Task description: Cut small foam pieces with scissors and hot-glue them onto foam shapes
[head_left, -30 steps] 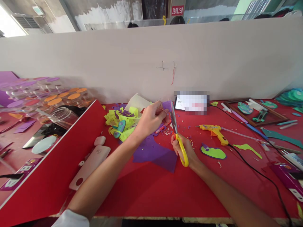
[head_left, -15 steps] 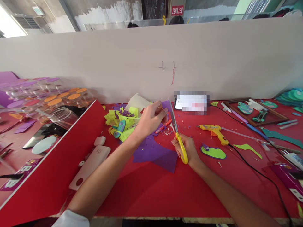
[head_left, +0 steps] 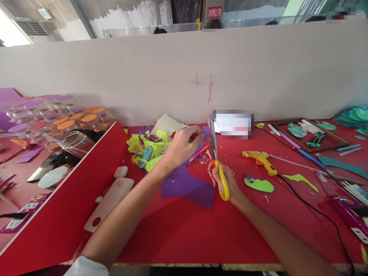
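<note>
Purple piece (head_left: 206,133) is pinched in the left hand (head_left: 186,142), whose fingers hide part of it. The right hand (head_left: 222,178) is curled tight around the yellow-handled scissors (head_left: 214,149), with the blades right by the piece. Nearer than the left hand lies a big purple sheet (head_left: 195,188). 1 yellow glue gun (head_left: 260,159) lies right of the right hand. Just left of the left hand is a yellow-green scrap heap (head_left: 158,142). The piece looks small and plain. Far past the hands, 1 red sign (head_left: 214,12) has white writing, too blurry to read.
</note>
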`<state>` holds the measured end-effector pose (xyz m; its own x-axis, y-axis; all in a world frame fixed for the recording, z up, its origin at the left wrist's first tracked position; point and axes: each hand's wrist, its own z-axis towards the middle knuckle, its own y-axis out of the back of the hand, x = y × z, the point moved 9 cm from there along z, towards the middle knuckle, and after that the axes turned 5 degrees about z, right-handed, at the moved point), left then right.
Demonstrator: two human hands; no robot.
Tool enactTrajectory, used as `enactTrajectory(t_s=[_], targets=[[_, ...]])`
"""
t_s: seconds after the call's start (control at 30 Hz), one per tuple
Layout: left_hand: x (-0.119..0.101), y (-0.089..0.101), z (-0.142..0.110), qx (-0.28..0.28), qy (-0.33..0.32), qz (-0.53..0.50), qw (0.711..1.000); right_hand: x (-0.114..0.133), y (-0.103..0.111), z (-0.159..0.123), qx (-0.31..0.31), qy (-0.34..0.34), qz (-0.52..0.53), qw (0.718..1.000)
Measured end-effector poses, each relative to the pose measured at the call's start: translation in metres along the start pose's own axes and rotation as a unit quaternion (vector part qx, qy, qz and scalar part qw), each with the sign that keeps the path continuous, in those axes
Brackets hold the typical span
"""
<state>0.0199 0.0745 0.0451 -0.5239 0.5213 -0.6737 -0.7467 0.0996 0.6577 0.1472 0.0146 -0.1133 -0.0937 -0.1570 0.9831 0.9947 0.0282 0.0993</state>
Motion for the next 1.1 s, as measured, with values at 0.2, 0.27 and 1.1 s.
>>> enactTrajectory(t_s=[0.2, 0.27, 1.1], targets=[[-0.001, -0.005, 0.0, 0.01, -0.008, 0.022, 1.0, 0.006, 0.001, -0.001, -0.004, 0.007, -0.011, 1.0], [0.0, -0.004, 0.0, 0.008, -0.005, 0.025, 1.0, 0.006, 0.002, -0.001, -0.006, 0.009, -0.019, 1.0], [0.005, 0.016, 0.001, -0.047, 0.005, -0.022, 0.999, 0.001, 0.005, 0.0, 0.006, -0.002, -0.039, 0.999]])
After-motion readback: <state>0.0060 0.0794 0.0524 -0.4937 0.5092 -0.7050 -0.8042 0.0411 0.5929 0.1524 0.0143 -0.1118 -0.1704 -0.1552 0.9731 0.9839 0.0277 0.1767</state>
